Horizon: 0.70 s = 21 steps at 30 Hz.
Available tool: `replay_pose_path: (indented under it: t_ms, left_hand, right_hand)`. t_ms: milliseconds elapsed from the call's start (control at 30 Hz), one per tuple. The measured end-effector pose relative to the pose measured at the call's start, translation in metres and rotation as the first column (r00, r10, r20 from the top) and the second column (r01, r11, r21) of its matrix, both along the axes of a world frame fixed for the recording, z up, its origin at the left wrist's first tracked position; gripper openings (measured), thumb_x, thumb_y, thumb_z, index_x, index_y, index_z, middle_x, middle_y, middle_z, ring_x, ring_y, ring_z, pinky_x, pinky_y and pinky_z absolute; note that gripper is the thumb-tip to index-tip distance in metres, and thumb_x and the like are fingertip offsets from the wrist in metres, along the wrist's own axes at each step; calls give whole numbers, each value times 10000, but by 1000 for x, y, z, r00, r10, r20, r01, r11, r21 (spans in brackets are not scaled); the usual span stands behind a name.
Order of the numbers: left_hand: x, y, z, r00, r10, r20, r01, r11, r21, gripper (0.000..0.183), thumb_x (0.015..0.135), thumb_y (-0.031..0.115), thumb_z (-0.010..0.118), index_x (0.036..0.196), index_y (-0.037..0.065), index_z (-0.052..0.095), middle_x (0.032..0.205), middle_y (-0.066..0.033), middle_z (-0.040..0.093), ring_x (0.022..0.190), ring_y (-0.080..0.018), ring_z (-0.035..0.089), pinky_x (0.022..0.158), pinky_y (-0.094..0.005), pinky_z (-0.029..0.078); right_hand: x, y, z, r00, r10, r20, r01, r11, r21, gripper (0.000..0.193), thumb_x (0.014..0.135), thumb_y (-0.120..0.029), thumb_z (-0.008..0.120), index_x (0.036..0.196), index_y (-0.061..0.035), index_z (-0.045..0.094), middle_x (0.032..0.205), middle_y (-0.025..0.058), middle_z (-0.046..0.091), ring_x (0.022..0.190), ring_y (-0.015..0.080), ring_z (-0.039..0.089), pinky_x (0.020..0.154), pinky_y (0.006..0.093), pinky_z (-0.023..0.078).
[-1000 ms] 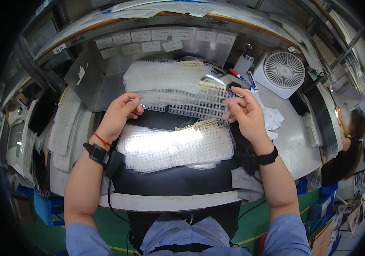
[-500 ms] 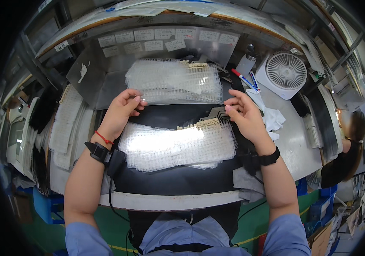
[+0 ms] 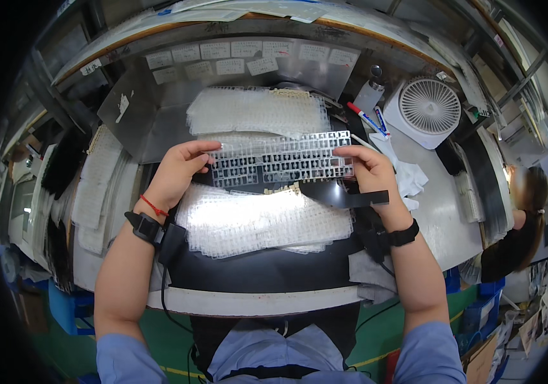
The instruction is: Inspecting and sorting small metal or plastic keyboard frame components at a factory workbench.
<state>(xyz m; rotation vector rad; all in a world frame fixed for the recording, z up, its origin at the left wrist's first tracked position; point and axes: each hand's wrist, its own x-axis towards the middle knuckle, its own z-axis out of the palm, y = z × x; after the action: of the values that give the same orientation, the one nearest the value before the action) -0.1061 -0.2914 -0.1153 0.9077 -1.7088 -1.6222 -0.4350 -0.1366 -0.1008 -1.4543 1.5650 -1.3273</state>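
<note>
Between my hands is a thin, clear keyboard membrane sheet (image 3: pixel 261 161) with rows of key-shaped cells, held above the bench. My left hand (image 3: pixel 181 168) pinches its left edge between thumb and fingers. At the right edge, my right hand (image 3: pixel 376 176) grips it, with the fingers partly hidden behind. A dark, glossy tail (image 3: pixel 341 194) hangs from the sheet's lower right and crosses in front of my right palm. Nearer to me lies a fanned stack of clear sheets (image 3: pixel 261 224); beyond the held sheet lies another stack (image 3: pixel 248 109).
A white fan (image 3: pixel 430 105) stands at the back right, near a bottle (image 3: pixel 370 96), markers (image 3: pixel 368 120) and a crumpled white cloth (image 3: pixel 409 176). More sheets (image 3: pixel 98 192) are piled at the left. A metal panel (image 3: pixel 178 80) with paper notes borders the back. Another person (image 3: pixel 520 237) is far right.
The membrane sheet now shows face-on between my hands, its cell pattern and dark tail plainly visible. Half a second ago it could not be made out there. My hands have barely shifted.
</note>
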Motion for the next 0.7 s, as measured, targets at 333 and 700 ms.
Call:
replay_pose_path:
  t_ms: [333, 700]
  left_hand:
    - [0, -3, -7, 998, 20, -52, -19, 999, 29, 308, 890, -35, 531, 1189, -24, 601, 1094, -68, 648, 884, -81, 580, 815, -220, 464]
    - [-1, 0, -3, 995, 7, -96, -2, 999, 51, 320, 901, -27, 527, 1219, -41, 565, 1082, -94, 647, 935, -117, 604, 852, -242, 482]
  right_hand:
    - [5, 2, 2, 996, -67, 63, 70, 997, -43, 337, 899, 70, 422, 1108, -57, 654, 1032, 24, 679, 883, 71, 599, 704, 210, 494]
    - [6, 5, 2, 990, -63, 129, 78, 991, -110, 201, 886, -8, 599, 1078, 14, 651, 981, 49, 672, 858, 82, 618, 729, 189, 475]
